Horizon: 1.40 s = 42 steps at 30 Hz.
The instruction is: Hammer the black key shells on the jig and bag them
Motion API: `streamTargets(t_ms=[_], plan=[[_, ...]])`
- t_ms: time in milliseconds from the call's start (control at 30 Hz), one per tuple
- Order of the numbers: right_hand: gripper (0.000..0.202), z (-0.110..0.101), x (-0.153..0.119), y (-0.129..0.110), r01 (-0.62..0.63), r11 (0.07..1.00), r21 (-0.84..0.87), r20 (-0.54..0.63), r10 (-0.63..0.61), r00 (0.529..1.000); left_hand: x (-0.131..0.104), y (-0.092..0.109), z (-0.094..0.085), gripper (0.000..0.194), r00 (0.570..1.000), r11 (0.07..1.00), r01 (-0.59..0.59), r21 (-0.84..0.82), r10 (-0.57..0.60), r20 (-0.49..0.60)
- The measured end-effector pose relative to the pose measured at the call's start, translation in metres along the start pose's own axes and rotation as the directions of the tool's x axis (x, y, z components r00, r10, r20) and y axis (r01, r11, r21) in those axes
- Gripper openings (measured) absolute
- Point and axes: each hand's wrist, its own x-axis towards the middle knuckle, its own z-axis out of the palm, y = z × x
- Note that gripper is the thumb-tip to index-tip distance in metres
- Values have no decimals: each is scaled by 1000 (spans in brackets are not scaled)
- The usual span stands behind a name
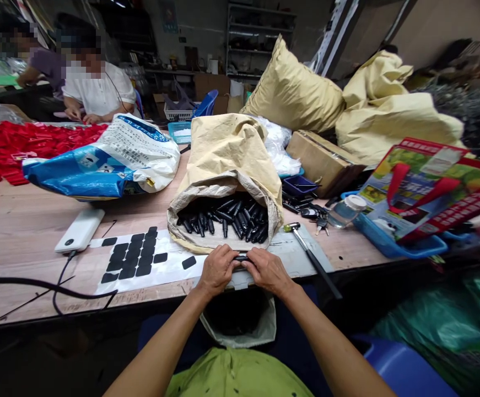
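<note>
At the table's front edge, my left hand (217,270) and my right hand (268,270) pinch the two ends of one small black cylindrical part (242,258). Its exact kind is hard to make out, since fingers cover both ends. Just beyond them a beige sack (227,149) lies on its side, mouth towards me, with many loose black tapered parts (240,218) inside. Left of my hands a white sheet (140,278) carries rows of black rounded stickers (134,255). Below my hands hangs an open bag (240,337) with a dark inside.
A hammer (306,251) lies to the right, its handle past the table edge. A white power bank (80,230) with a cable, a blue-white bag (111,160) and red pieces (37,143) are left. A blue tray (384,242) stands right. Two people sit at the back left.
</note>
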Motion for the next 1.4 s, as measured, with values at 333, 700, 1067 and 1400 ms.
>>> streamTargets(t_ms=[333, 700, 1067, 1400], plan=[[14, 12, 5, -6, -20, 999, 41, -14, 21, 1000, 1, -1, -2, 16, 999, 999, 31, 10, -32, 36], [10, -2, 1, -2, -5, 956, 295, -43, 18, 999, 0, 6, -7, 18, 999, 999, 0, 37, -2, 52], [16, 14, 4, -7, 97, 979, 181, -137, -73, 988, -2, 5, -6, 19, 999, 999, -35, 24, 34, 29], [17, 12, 3, -11, 49, 957, 285, -143, -9, 990, -2, 3, -8, 19, 1000, 998, -13, -55, 14, 17]])
